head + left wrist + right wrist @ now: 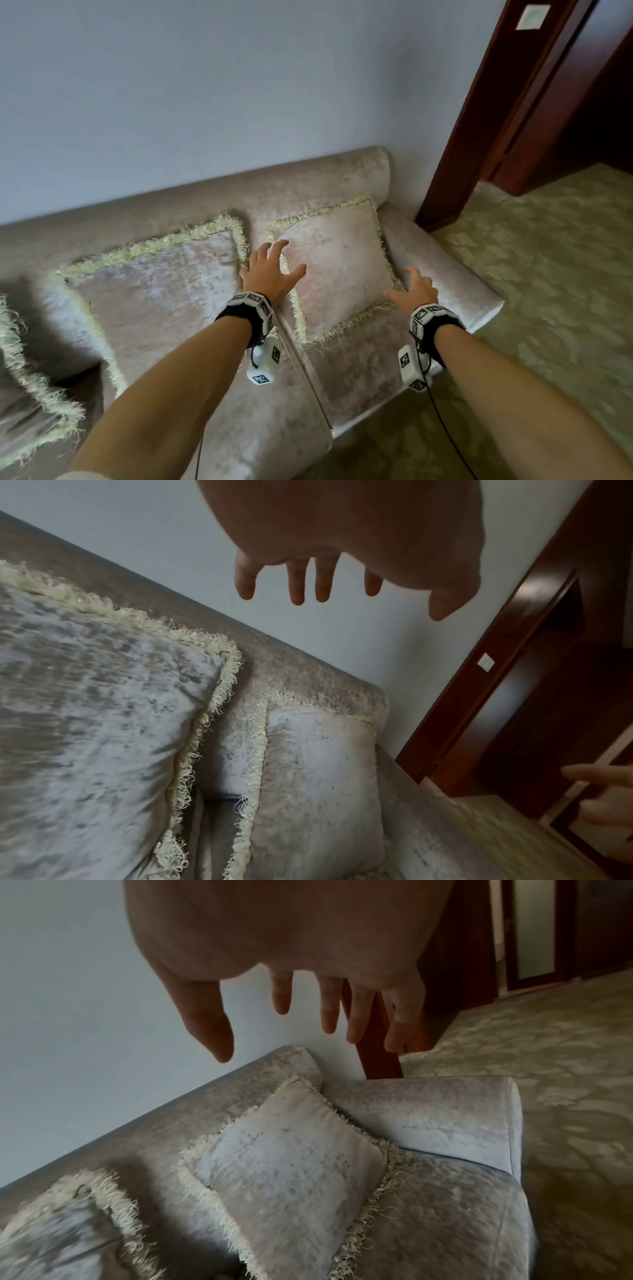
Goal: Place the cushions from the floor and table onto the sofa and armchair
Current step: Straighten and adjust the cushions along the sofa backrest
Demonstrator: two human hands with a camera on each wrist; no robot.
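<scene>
A small beige velvet cushion (339, 267) with a cream fringe leans against the sofa (363, 373) back at its right end, beside the armrest (442, 274). A larger matching cushion (154, 294) leans to its left. My left hand (274, 267) hovers over the small cushion's left edge, fingers spread, holding nothing. My right hand (411, 291) hovers over its lower right corner, fingers spread too. The wrist views show the small cushion (318, 791) (287, 1172) below each empty hand (308, 588) (308, 1015), with a gap between them.
A third fringed cushion (24, 394) lies at the far left edge. A dark wooden door frame (507, 113) stands right of the sofa, with a pale wall behind. Patterned green carpet (548, 291) covers the floor to the right.
</scene>
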